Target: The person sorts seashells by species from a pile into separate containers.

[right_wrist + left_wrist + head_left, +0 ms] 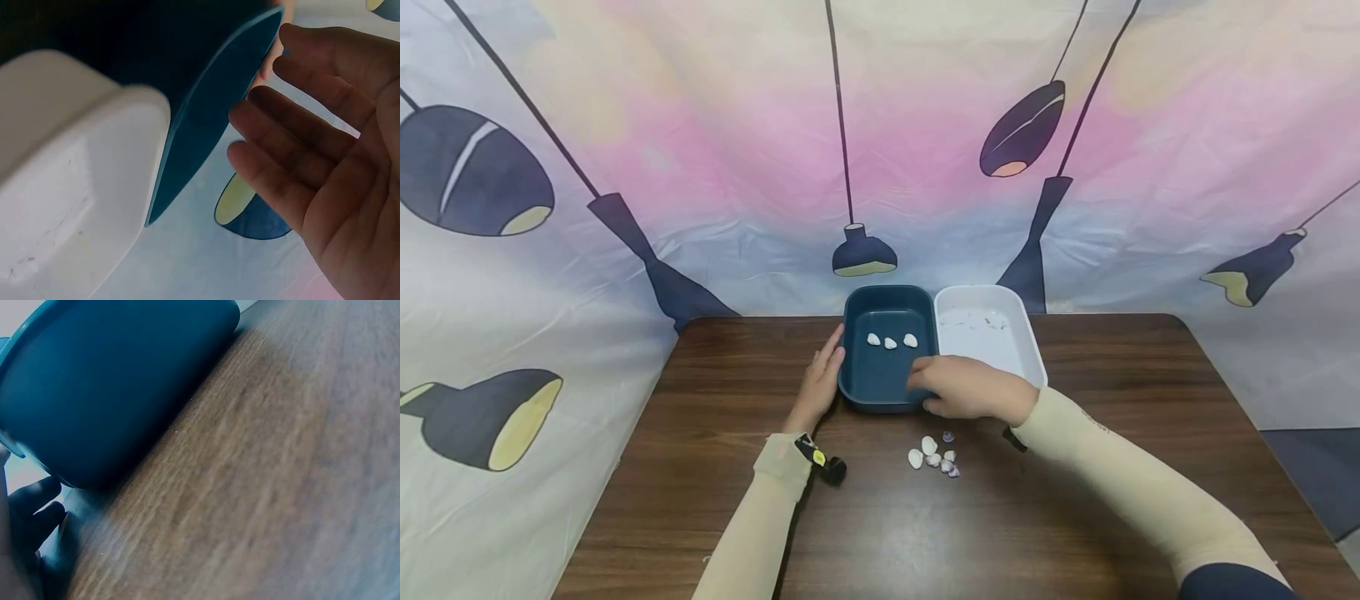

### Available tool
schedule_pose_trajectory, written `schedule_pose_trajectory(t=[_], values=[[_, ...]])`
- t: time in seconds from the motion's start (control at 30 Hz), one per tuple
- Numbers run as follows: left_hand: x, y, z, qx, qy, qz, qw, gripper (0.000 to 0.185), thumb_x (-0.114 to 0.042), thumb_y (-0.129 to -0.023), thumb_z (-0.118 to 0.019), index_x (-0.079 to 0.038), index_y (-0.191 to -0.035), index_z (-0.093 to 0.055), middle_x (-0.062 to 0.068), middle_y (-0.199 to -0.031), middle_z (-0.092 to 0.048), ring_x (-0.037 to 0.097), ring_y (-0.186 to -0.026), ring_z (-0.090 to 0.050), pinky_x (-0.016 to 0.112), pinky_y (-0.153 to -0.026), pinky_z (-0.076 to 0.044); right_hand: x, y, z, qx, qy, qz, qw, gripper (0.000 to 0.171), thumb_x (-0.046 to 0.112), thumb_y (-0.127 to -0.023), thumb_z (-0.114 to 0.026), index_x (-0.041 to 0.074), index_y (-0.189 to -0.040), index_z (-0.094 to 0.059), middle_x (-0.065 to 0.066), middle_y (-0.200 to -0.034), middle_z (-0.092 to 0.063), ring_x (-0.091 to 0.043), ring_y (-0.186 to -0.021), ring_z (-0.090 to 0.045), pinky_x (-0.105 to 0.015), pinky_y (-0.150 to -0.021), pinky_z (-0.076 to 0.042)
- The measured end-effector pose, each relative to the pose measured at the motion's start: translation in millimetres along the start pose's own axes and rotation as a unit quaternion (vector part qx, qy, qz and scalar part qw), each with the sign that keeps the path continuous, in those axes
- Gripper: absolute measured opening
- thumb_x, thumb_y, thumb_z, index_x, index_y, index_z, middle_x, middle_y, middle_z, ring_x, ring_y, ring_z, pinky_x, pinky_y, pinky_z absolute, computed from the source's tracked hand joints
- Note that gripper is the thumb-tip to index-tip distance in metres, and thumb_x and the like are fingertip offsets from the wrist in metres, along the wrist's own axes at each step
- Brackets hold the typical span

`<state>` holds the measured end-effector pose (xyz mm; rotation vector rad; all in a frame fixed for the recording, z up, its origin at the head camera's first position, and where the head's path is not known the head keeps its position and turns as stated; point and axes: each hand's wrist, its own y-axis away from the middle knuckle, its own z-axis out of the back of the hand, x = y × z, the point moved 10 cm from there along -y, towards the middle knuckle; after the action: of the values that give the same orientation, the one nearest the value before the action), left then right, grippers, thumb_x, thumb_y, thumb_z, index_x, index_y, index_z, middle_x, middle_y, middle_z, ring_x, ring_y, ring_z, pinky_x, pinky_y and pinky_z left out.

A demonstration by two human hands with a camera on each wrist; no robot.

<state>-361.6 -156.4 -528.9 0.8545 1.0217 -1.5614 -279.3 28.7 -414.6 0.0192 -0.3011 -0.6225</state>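
A dark teal tray (880,383) holds three white seashells (891,342) in a row. My left hand (822,379) rests against its left outer wall with fingers extended. In the left wrist view the tray's side (119,381) rises above the table, and fingers (37,512) show beside its end. Over the front right corner of the tray hovers my right hand (966,387), its fingers bent loosely. The right wrist view shows a gap between the thumb and fingertips of that hand (337,125), and no shell is visible there. Several white and purplish shells (933,459) lie on the table in front.
A white tray (1033,354) stands against the teal tray's right side, with small dark marks on its bottom. Both sit near the back edge of the brown wooden table (700,500). Behind hangs a cloth (752,167) printed with lamps.
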Motion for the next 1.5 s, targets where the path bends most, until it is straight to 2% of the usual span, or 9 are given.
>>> schedule_pose_trajectory(t=[0.2, 0.5, 0.73, 0.97, 1.13, 1.33, 1.5], values=[[1.0, -0.7, -0.3, 0.002, -0.002, 0.003, 1.0, 0.054, -0.037, -0.116, -0.038, -0.02, -0.167, -0.034, 0.007, -0.169, -0.037, 0.028, -0.157, -0.03, 0.048, -0.131, 0.0, 12.9, 7.1, -2.7, -0.025, -0.004, 0.004, 1.0, 0.019, 0.006, -0.092, -0.078, 0.003, -0.111, -0.078, -0.005, -0.098, -0.067, -0.014, -0.082, -0.064, -0.032, -0.079, -0.059], [0.2, -1.0, -0.1, -0.001, -0.004, 0.003, 1.0, 0.053, -0.035, -0.117, -0.037, -0.019, -0.167, -0.034, 0.008, -0.169, -0.037, 0.03, -0.157, -0.03, 0.049, -0.131, 0.0, 25.6, 7.3, -27.6, -0.015, 0.004, 0.008, 1.0, 0.008, 0.008, -0.09, -0.079, 0.007, -0.098, -0.077, 0.002, -0.083, -0.061, -0.009, -0.072, -0.057, -0.028, -0.066, -0.054], [0.2, -1.4, -0.4, 0.001, 0.003, 0.002, 1.0, 0.053, -0.033, -0.117, -0.036, -0.017, -0.167, -0.033, 0.009, -0.17, -0.035, 0.031, -0.158, -0.028, 0.052, -0.131, 0.0, 25.8, 3.8, -52.0, 0.004, 0.02, -0.017, 1.0, 0.009, 0.014, -0.093, -0.079, 0.008, -0.098, -0.076, 0.003, -0.081, -0.059, -0.006, -0.066, -0.055, -0.024, -0.06, -0.051], [1.6, -1.0, -1.0, 0.004, 0.003, 0.005, 1.0, 0.053, -0.034, -0.117, -0.037, -0.019, -0.167, -0.034, 0.008, -0.17, -0.035, 0.029, -0.158, -0.027, 0.049, -0.131, 0.0, 27.3, 0.6, -72.8, 0.006, 0.002, -0.014, 1.0, 0.011, 0.014, -0.091, -0.08, 0.01, -0.083, -0.073, 0.0, -0.079, -0.062, -0.007, -0.06, -0.05, -0.026, -0.054, -0.048], [2.1, -0.5, -1.1, 0.002, 0.0, 0.01, 1.0, 0.053, -0.035, -0.117, -0.037, -0.02, -0.167, -0.034, 0.006, -0.17, -0.036, 0.027, -0.158, -0.028, 0.047, -0.131, 0.0, 28.3, -2.1, -81.9, 0.01, -0.007, -0.012, 1.0, 0.004, 0.01, -0.088, -0.08, 0.009, -0.087, -0.076, -0.001, -0.08, -0.064, -0.008, -0.062, -0.053, -0.027, -0.056, -0.051], [-0.1, 0.4, -0.6, 0.001, 0.003, 0.006, 1.0, 0.053, -0.033, -0.116, -0.038, -0.018, -0.167, -0.034, 0.008, -0.169, -0.036, 0.029, -0.158, -0.028, 0.049, -0.131, 0.0, 34.3, -3.9, -91.3, 0.021, -0.011, 0.0, 1.0, 0.007, 0.008, -0.088, -0.082, 0.011, -0.089, -0.076, 0.003, -0.077, -0.065, -0.006, -0.064, -0.054, -0.024, -0.057, -0.051], [-1.2, 0.4, -0.7, 0.001, 0.0, 0.005, 1.0, 0.053, -0.034, -0.117, -0.038, -0.021, -0.167, -0.034, 0.006, -0.17, -0.036, 0.027, -0.158, -0.028, 0.046, -0.131, -0.001, 41.9, -3.1, -95.0, 0.028, 0.003, 0.007, 1.0, 0.009, 0.006, -0.089, -0.082, 0.012, -0.093, -0.077, 0.003, -0.081, -0.068, -0.005, -0.068, -0.061, -0.023, -0.058, -0.053]])
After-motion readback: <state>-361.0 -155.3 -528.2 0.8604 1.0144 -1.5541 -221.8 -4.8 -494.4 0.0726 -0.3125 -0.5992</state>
